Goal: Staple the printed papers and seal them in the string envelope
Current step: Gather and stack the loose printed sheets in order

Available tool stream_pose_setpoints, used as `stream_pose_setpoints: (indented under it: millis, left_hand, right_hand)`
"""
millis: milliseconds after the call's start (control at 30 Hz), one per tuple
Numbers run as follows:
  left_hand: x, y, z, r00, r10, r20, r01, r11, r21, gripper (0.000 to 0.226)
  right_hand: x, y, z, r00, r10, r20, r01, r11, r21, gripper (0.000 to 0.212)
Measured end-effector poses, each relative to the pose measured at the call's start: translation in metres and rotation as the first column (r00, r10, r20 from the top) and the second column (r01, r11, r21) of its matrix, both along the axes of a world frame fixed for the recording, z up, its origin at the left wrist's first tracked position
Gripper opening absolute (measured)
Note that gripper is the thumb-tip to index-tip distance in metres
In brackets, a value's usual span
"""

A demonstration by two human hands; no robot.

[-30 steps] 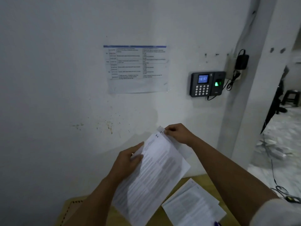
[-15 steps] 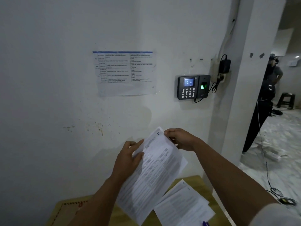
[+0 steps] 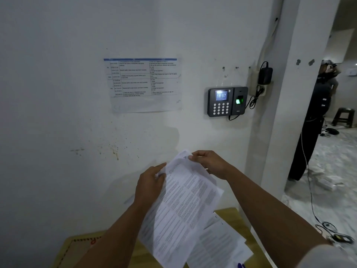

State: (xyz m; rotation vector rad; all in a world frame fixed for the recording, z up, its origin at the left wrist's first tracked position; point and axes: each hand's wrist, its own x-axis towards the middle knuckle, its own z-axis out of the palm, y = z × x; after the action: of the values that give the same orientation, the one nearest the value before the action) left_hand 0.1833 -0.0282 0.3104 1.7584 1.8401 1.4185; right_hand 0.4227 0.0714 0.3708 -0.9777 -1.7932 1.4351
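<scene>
I hold a sheaf of printed papers up in front of the white wall, tilted so its top corner points away. My left hand grips its left edge, thumb on the printed face. My right hand pinches the top corner. More printed sheets lie on the wooden table below. A brown envelope with a dotted red border lies at the table's left. No stapler is in view.
A schedule sheet is taped to the wall, with a fingerprint clock reading 16:57 to its right. Past the white pillar a person in dark clothes stands. Cables trail on the floor, near a stool.
The view has swung right and up slightly, bringing the standing person into sight. My hands keep the same hold on the sheaf, which sits squarer between them.
</scene>
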Motion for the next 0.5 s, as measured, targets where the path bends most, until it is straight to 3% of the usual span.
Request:
stream_pose_setpoints:
  millis: [200,367,500]
  left_hand:
    - [0.000,0.009,0.003,0.987,0.046,0.152,-0.042,0.999,-0.024,0.034]
    - [-0.001,0.014,0.006,0.968,0.070,0.240,-0.060,0.997,-0.050,0.032]
    - [-0.005,0.016,0.002,0.992,0.076,0.102,-0.069,0.996,-0.063,0.027]
  right_hand:
    - [-0.009,0.000,0.000,0.997,-0.061,-0.057,0.068,0.988,0.137,0.027]
    - [-0.013,0.005,-0.006,0.999,-0.050,0.013,0.047,0.986,0.159,0.027]
    - [-0.019,0.010,-0.011,0.989,-0.143,-0.035,0.148,0.966,0.212,0.015]
